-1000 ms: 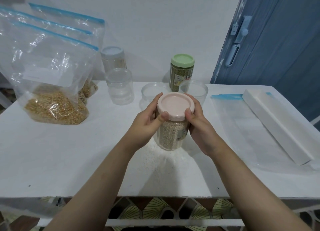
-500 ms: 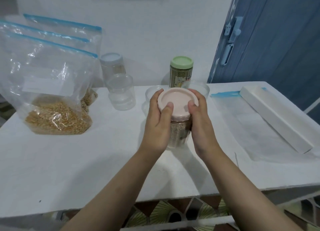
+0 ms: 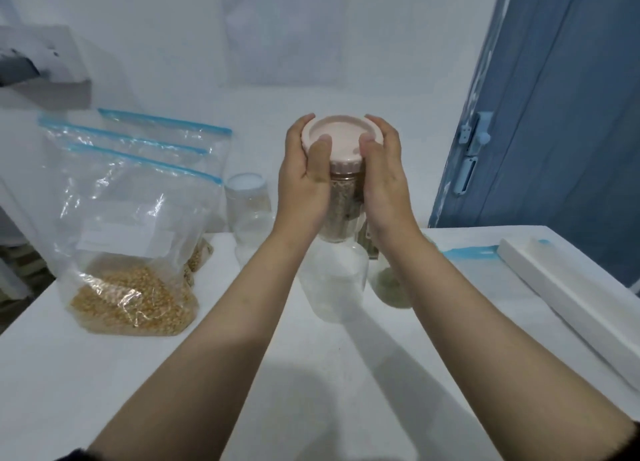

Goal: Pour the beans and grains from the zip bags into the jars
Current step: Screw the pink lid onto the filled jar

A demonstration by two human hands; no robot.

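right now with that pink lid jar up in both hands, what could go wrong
The filled jar is held above the table, gripped mostly at its pink lid by the left hand and right hand; a loose lid could let it drop. Directly below stands an empty clear jar it could hit, perhaps knocking it over.

A clear jar point(image 3: 341, 201) filled with pale grain, capped by a pink screw lid point(image 3: 343, 138), is held upright in the air. Three zip bags with blue seals stand at the left; the front bag point(image 3: 131, 239) holds yellow grain. Empty clear jars point(image 3: 332, 280) stand upright below the raised one.
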